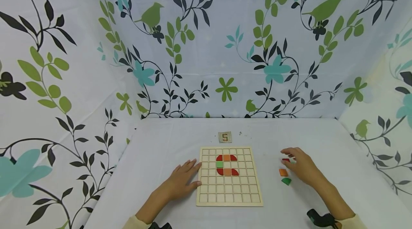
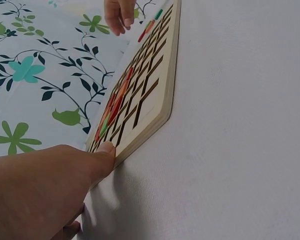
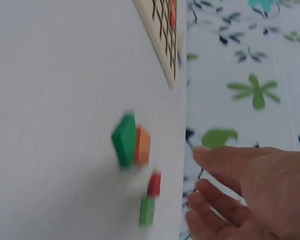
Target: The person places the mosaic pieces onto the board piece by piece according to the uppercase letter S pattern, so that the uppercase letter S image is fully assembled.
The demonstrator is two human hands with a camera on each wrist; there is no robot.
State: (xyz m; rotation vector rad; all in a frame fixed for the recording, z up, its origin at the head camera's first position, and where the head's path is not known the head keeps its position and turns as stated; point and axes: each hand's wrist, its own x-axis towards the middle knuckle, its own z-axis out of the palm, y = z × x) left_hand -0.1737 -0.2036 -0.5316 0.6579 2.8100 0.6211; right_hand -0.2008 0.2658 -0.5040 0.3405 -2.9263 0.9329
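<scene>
A wooden grid board lies on the white table, with red rounded pieces, orange squares and a light green square set in its upper cells. My left hand rests at the board's left edge, fingers spread; its thumb touches the rim in the left wrist view. To the board's right, my right hand hovers over loose pieces, fingers slightly bent, holding nothing. Those pieces are a red one, a light green one, an orange square and a dark green quarter-round.
Behind the board lies a small patterned card with an S-like figure. Tiny dark specks are to its right. Patterned cloth with leaves and birds hangs at the back and both sides of the white-covered table.
</scene>
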